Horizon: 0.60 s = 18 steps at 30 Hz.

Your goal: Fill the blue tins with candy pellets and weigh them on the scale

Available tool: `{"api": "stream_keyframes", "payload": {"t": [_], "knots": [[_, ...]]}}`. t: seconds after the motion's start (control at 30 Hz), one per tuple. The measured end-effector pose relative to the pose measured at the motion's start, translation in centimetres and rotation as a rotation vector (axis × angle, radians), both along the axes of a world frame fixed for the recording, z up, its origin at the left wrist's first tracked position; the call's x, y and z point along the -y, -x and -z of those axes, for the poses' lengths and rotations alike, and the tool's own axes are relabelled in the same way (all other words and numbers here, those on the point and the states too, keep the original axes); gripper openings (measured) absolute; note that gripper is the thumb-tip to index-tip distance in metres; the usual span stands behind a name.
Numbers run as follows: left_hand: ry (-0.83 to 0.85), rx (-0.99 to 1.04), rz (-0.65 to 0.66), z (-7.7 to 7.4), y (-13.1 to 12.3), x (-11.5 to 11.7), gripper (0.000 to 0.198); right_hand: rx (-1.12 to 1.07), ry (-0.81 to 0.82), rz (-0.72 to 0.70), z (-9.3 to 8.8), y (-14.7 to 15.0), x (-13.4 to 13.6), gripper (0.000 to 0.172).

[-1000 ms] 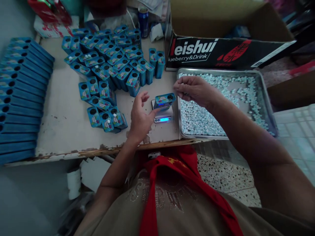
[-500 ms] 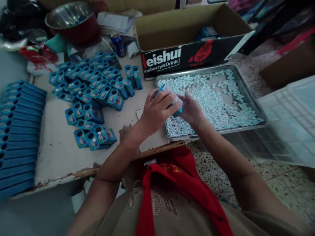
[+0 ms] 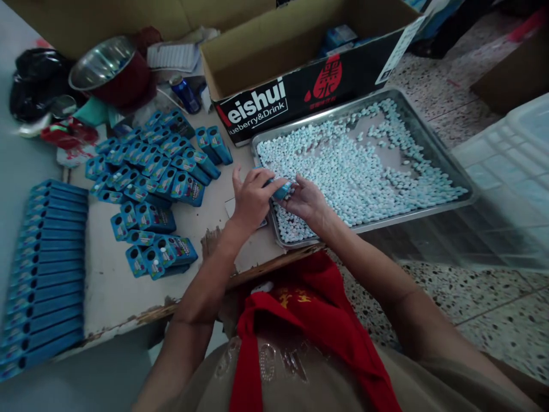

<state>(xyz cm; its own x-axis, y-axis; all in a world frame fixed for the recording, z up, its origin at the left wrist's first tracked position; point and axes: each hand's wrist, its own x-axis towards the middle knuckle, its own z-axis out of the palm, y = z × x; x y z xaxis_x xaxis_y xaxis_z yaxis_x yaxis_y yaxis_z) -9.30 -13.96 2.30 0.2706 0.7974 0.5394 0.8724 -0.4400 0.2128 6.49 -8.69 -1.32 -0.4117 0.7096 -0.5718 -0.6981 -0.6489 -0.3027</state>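
Observation:
My left hand [image 3: 253, 197] is closed round a small blue box [image 3: 281, 190], held over the near left corner of a metal tray [image 3: 412, 214]. Palm up, my right hand [image 3: 305, 200] sits just right of the box, with its fingertips at the box's lower end. Whether it holds any pieces is too small to tell. Many small pale blue and white pieces [image 3: 343, 166] are spread across the tray. Left of my hands, a cluster of small blue boxes with round holes [image 3: 158, 166] stands on the table [image 3: 107, 274].
A long row of blue boxes [image 3: 55, 257] lines the table's left side. Behind the tray stands a large open carton [image 3: 266, 106] with blue packs inside. A can [image 3: 185, 94], a metal bowl [image 3: 107, 68] and a black bag [image 3: 38, 86] are at the back left.
The view has shifted. My left hand has tilted the blue box down toward my right palm, and both hands are lower and further left in view.

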Motion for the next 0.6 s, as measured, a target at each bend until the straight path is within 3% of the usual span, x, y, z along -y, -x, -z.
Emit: {"api": "stream_keyframes", "payload": {"t": [0.23, 0.33, 0.47, 0.6], "knots": [[0.073, 0.187, -0.093, 0.6, 1.2, -0.6, 0.032, 0.023, 0.150, 0.050, -2.1, 0.0, 0.2, 0.023], [0.120, 0.488, -0.152, 2.4, 3.3, 0.2, 0.025, 0.010, 0.133, -0.036, -2.2, -0.4, 0.3, 0.013], [0.224, 1.012, -0.188, 5.5, 6.5, 2.7, 0.058, 0.045, 0.002, -0.161, -2.0, -1.8, 0.4, 0.018], [0.311, 1.173, -0.175, 7.9, 7.9, 4.8, 0.062, 0.201, -0.202, -0.249, -2.5, -2.1, 0.3, 0.012]]}}
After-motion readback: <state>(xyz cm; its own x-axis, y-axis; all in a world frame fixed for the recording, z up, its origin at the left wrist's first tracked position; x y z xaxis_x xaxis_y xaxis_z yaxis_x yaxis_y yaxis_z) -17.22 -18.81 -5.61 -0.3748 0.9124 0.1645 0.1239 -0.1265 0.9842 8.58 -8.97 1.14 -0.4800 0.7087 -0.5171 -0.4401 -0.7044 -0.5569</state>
